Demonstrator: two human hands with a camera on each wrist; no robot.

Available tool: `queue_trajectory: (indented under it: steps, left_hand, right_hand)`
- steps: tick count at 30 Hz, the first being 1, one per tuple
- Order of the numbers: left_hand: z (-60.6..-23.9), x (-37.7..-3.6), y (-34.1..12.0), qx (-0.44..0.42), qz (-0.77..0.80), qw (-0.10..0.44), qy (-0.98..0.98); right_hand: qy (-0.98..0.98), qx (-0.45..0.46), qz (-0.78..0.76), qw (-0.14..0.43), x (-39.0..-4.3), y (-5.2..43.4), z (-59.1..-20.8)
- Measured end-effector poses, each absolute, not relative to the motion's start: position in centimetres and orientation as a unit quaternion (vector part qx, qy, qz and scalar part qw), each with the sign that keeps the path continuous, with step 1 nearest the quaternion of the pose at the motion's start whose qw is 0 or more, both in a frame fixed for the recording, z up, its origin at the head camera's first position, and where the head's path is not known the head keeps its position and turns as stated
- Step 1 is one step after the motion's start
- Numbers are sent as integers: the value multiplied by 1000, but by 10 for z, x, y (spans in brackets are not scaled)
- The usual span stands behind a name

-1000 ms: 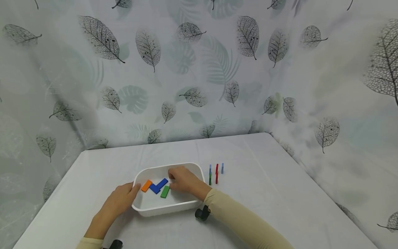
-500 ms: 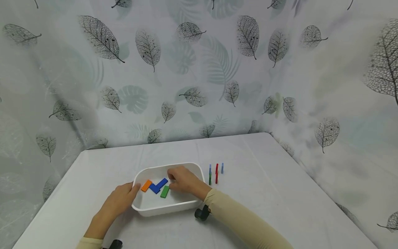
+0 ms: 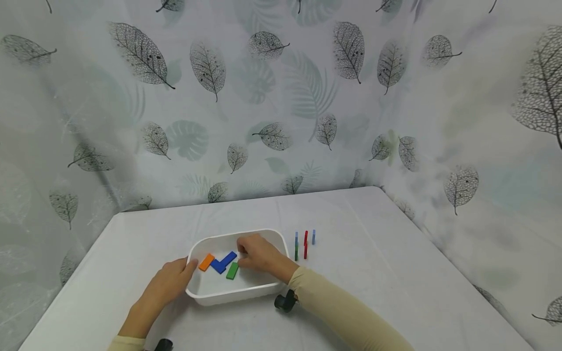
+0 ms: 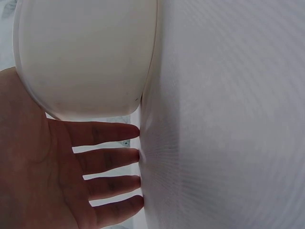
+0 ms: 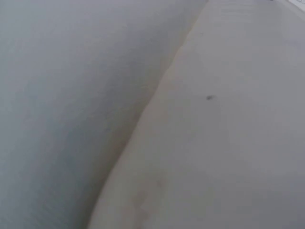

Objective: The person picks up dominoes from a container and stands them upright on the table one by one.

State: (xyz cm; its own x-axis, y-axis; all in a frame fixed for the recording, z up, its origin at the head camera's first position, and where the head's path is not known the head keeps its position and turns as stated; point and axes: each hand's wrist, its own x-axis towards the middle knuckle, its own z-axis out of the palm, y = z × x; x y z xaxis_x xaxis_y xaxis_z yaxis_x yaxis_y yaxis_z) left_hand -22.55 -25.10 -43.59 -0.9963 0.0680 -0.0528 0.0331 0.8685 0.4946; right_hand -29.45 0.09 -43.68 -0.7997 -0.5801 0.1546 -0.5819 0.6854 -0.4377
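The green block (image 3: 232, 270) lies in the tub (image 3: 241, 294) at eight o'clock from the nearer right hand (image 3: 258, 254) — fingers bent, any hold hidden — its long axis running one to seven; the left hand (image 3: 170, 279), straight-fingered, touches the tub at nine.

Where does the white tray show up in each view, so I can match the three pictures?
Head: lower middle, white tray between the two hands.
Left wrist: upper left, its outer end above the fingers of the left hand.
Right wrist: blurred; probably the pale surface filling the right side.
Shared landmark: the white table, along the right in the left wrist view and apparently at left in the right wrist view.
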Motion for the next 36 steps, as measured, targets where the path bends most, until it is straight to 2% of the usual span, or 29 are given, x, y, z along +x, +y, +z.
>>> queue_trajectory:
  steps: [5, 23, 36]
  left_hand:
    - [-435, -226, -250, 30, 257, 28, 965]
    - [-437, -227, -252, 20, 252, 42, 967]
    - [-437, -226, -252, 20, 256, 41, 966]
  right_hand:
    - [-922, 291, 255, -5, -292, 2, -432]
    - [-898, 303, 318, 27, -275, 10, -420]
    - [-869, 318, 372, 73, -269, 29, -410]
